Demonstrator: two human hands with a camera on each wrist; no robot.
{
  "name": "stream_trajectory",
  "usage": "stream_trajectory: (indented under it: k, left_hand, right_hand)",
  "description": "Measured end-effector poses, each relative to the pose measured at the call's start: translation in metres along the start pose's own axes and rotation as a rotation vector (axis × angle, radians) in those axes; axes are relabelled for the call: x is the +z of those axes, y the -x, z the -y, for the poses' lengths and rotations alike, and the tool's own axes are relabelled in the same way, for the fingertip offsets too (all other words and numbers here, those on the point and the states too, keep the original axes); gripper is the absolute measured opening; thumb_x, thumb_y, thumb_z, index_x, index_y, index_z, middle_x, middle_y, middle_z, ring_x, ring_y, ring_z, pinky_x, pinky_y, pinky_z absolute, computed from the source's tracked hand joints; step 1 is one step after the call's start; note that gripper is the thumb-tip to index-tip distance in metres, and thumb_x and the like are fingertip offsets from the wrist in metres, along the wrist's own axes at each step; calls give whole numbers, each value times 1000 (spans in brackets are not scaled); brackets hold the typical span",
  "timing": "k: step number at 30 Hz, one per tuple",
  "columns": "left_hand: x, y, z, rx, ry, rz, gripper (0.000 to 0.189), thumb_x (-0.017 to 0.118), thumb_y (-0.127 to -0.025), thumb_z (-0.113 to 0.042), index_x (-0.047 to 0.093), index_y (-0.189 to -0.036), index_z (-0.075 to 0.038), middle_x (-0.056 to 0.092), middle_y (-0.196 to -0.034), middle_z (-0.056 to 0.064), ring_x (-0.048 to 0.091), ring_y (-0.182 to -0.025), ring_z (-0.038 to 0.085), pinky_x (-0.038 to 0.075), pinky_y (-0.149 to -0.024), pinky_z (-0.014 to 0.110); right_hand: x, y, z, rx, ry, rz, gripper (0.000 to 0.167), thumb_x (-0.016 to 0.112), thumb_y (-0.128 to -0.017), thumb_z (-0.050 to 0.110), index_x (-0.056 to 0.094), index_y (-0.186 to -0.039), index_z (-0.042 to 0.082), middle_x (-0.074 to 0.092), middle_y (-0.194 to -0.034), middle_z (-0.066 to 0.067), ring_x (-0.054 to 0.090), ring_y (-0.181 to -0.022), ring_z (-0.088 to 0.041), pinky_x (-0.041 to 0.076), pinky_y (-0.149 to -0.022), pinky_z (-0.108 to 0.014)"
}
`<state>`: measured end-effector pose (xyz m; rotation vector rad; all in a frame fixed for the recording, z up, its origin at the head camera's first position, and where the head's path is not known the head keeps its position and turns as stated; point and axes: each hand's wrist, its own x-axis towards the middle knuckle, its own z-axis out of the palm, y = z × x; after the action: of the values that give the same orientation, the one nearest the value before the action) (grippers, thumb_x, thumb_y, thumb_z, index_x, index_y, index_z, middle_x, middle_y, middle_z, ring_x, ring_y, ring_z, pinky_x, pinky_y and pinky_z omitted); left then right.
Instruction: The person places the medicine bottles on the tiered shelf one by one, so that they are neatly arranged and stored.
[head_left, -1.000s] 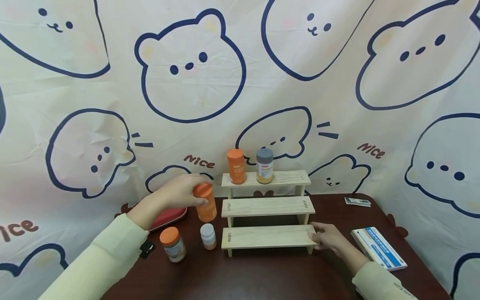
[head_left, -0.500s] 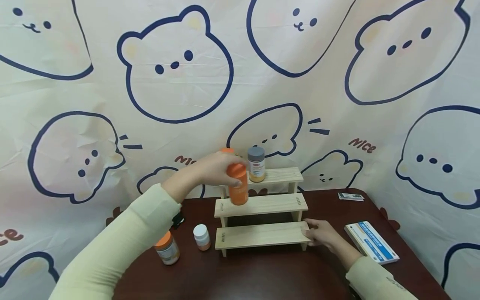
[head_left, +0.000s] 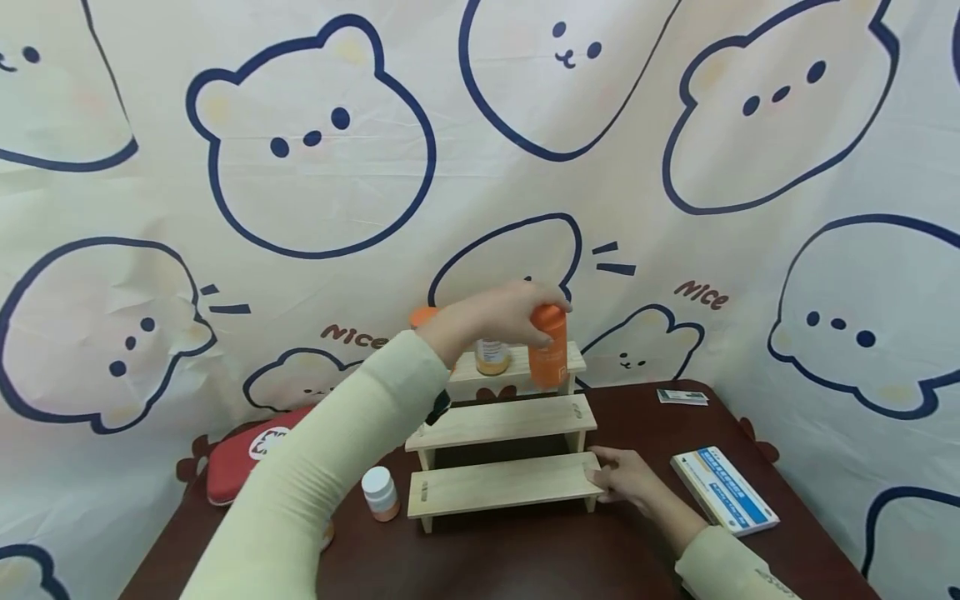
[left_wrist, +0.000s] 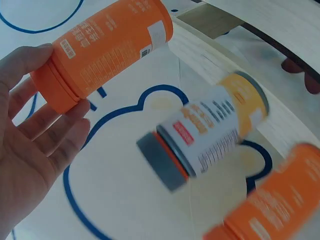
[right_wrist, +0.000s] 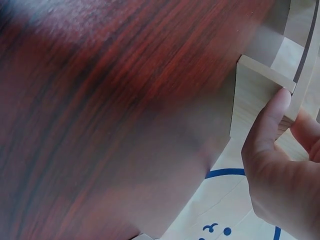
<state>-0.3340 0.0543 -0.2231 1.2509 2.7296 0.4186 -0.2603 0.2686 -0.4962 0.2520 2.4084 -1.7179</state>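
My left hand (head_left: 513, 312) holds an orange bottle (head_left: 549, 354) by its cap at the right end of the top step of a three-tier wooden rack (head_left: 502, 487). Whether its base touches the wood I cannot tell. Beside it on that step stand a grey-capped bottle (left_wrist: 210, 127) and a second orange bottle (left_wrist: 280, 195), both partly covered by my arm in the head view. My right hand (head_left: 622, 479) grips the right end of the lowest step, thumb (right_wrist: 280, 102) against the board's edge in the right wrist view.
A small white-capped bottle (head_left: 380, 493) stands left of the rack. Behind my left sleeve lie a red case (head_left: 232, 467) and a mostly hidden jar (head_left: 327, 535). To the right are a blue-and-white box (head_left: 725, 490) and a flat packet (head_left: 682, 397). A patterned cloth hangs behind the table.
My left hand has carried the orange bottle from the left of the rack, rightward past the other two bottles to the top step's right end. My right hand keeps its grip on the lowest step.
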Motion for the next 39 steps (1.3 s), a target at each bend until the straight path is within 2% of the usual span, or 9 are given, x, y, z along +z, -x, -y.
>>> stream_trajectory:
  k: [5, 8, 13, 22, 29, 31, 34, 36, 39]
  left_hand:
    - [8, -29, 4, -38, 41, -2, 51, 69, -84, -13, 53, -131, -23, 53, -123, 2, 51, -101, 19, 50, -82, 29]
    - [12, -41, 8, -53, 47, -1, 51, 69, -84, -11, 53, -132, -21, 53, -123, 3, 52, -101, 19, 50, -82, 30]
    - [16, -49, 19, -85, 82, 0, 52, 67, -84, -6, 53, -133, -19, 52, -126, 3, 52, -102, 20, 50, -84, 31]
    - [21, -51, 31, -135, 102, -13, 52, 66, -85, -5, 52, -133, -18, 50, -126, 4, 51, -103, 22, 50, -87, 35]
    - [23, -48, 32, -138, 19, -29, 53, 64, -87, -8, 49, -136, -22, 48, -132, 3, 52, -104, 21, 49, -89, 36]
    - [22, -45, 32, -134, 13, -30, 56, 65, -87, -9, 47, -138, -23, 44, -139, 2, 51, -108, 21, 48, -91, 36]
    - [18, -39, 29, -122, 11, -39, 60, 65, -88, -13, 42, -142, -26, 31, -150, 0, 45, -124, 23, 45, -97, 38]
    - [12, -34, 27, -102, 12, -64, 61, 65, -89, -16, 39, -143, -26, 24, -154, 0, 37, -133, 23, 41, -101, 39]
    - [-2, -24, 24, -61, 2, -118, 58, 64, -90, -20, 40, -143, -26, 22, -155, 3, 26, -140, 24, 36, -106, 41]
  right_hand:
    - [3, -2, -1, -5, -23, 2, 55, 65, -83, -1, 45, -135, -6, 59, -79, -14, 60, -62, -17, 55, -56, -31]
    - [1, -2, -2, -2, -25, 2, 56, 66, -83, 0, 45, -135, -6, 58, -79, -14, 59, -62, -18, 55, -56, -31]
    - [1, 1, -2, -5, -24, 13, 56, 65, -84, 1, 44, -135, -6, 57, -77, -14, 58, -61, -18, 55, -57, -32]
    - [1, -1, 0, 14, -27, 3, 54, 65, -84, -1, 46, -135, -5, 57, -79, -14, 58, -61, -18, 55, -56, -31]
    - [4, -2, 0, 3, -23, 4, 55, 64, -84, -1, 45, -135, -6, 59, -79, -14, 59, -61, -17, 55, -57, -31]
    - [5, -1, -1, 2, -24, 4, 55, 65, -84, -2, 45, -135, -7, 59, -79, -14, 59, -61, -17, 55, -57, -31]
    - [6, 0, -1, 8, -17, 8, 56, 65, -84, -2, 44, -135, -7, 58, -78, -14, 58, -61, -17, 55, -57, -31]
    - [6, 1, 0, 13, -7, 9, 56, 65, -84, -1, 44, -135, -7, 58, -78, -13, 58, -61, -16, 55, -57, -31]
    - [3, 1, 2, 20, 8, -2, 56, 65, -84, -1, 44, -135, -7, 57, -77, -12, 58, -61, -16, 55, -58, -31]
